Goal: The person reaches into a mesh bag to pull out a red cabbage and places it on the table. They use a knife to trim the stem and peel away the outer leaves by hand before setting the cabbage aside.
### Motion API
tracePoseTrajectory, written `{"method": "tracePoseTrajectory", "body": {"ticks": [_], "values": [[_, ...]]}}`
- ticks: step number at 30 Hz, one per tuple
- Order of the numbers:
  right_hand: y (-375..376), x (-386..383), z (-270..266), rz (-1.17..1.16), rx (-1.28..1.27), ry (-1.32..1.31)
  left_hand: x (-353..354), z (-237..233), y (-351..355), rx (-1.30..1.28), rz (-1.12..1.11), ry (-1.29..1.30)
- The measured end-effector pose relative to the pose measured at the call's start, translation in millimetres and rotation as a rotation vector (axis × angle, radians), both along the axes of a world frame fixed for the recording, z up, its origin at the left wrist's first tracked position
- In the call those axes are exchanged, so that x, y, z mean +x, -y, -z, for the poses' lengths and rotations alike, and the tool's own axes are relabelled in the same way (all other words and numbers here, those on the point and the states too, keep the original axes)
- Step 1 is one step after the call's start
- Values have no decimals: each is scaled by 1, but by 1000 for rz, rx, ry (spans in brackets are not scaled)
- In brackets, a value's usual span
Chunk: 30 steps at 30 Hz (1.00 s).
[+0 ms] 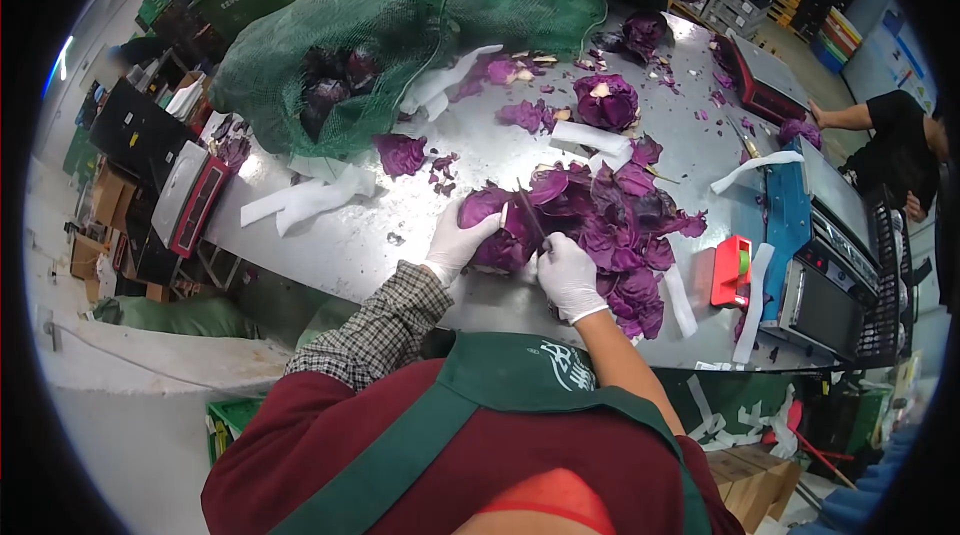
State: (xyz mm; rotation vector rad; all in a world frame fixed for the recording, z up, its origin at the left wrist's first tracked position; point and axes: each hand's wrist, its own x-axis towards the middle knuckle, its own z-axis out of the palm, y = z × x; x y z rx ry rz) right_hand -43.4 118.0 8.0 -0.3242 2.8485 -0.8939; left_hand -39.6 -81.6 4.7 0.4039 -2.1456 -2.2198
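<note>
A red cabbage (483, 207) rests on the metal table in front of me. My left hand (458, 243), in a white glove, is closed on its left side. In my right hand (568, 277), also gloved in white, is a knife (532, 219), the fist wrapped around its handle. The dark blade points away from me and overlaps the cabbage's right side. Loose purple cabbage leaves (635, 220) form a heap just right of the knife. Another trimmed cabbage (606, 101) sits farther back, and a torn leaf piece (400, 154) lies left of it.
Green mesh sacks (330, 55) with cabbages cover the table's back left. White foam strips (310, 197) lie about. To the right are a red tape dispenser (731, 272) and a blue machine (800, 235). Scales (190, 197) flank the table. Two other people stand across and at right.
</note>
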Motion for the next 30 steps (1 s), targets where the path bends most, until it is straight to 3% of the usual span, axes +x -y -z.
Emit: {"method": "tracePoseTrajectory", "body": {"ticks": [1,4,5,9,12,13,15,16,17,20,21,23,30], "values": [[-4,-1,2,40,-124,-68,0,4,3,-4,8,-27],[-9,-11,-7,186,-761,334,-9,-1,24,296,77,158],[-12,-13,-13,181,-734,349,-9,-9,31,314,143,225],[-14,6,-27,12,-630,-3,12,-24,14,1000,199,382],[-13,17,-10,-182,-404,-262,25,-48,-1,843,157,753],[-12,19,3,-133,-375,-206,24,-48,-4,740,161,791],[-16,16,8,-45,-462,37,25,-51,-6,380,243,623],[-18,12,9,4,-507,154,20,-24,-2,258,277,373],[-19,10,10,10,-486,112,15,-23,-4,125,279,127],[-16,3,7,28,-528,111,17,-37,-2,-712,387,-283],[-17,2,6,9,-463,44,17,-26,-8,-854,365,-302],[-18,0,1,-28,-336,-95,12,-19,-18,-946,328,-377],[-11,-5,-27,-68,-87,-5,1,-14,-38,-1024,245,-379]]}}
